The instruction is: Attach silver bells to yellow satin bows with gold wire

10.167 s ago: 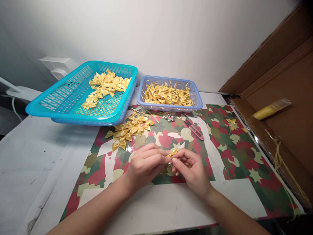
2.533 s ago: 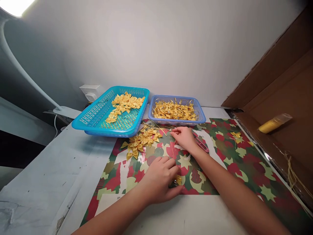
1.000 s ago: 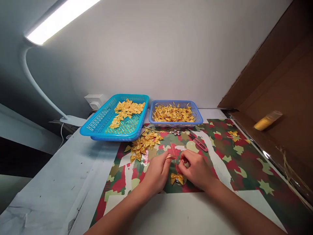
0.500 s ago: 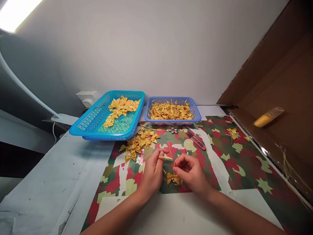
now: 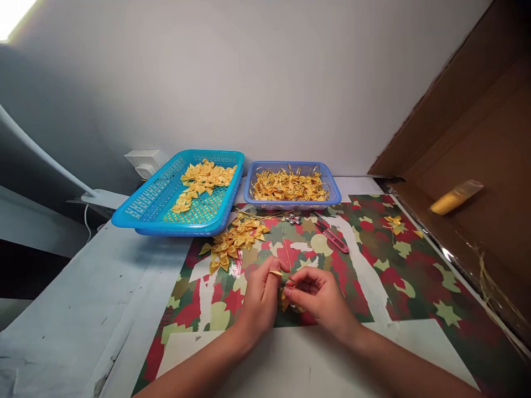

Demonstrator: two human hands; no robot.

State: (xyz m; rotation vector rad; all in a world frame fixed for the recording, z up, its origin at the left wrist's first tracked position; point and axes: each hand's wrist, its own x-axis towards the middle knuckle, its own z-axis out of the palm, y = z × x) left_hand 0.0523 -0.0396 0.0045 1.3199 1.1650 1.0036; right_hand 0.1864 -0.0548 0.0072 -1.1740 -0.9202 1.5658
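Note:
Close together over the patterned sheet, both hands work at a thin gold cord. My left hand is closed, pinching the cord between thumb and forefinger. Closed too, my right hand grips the cord with its fingertips just to the right. Below the fingers a yellow ribbon bow is partly hidden by my right hand. From between the hands a fine thread runs up and away over the sheet. Several loose yellow bows lie in a pile beyond my left hand.
A blue basket holds yellow bows; a purple basket holds bows with gold cords. Red thread snips and silver bells lie before them. A cardboard wall stands at the right, with a yellow roll near it.
The cord loop between my hands has become smaller, and the hands are closer together. My right hand now covers more of the bow. The view has shifted slightly.

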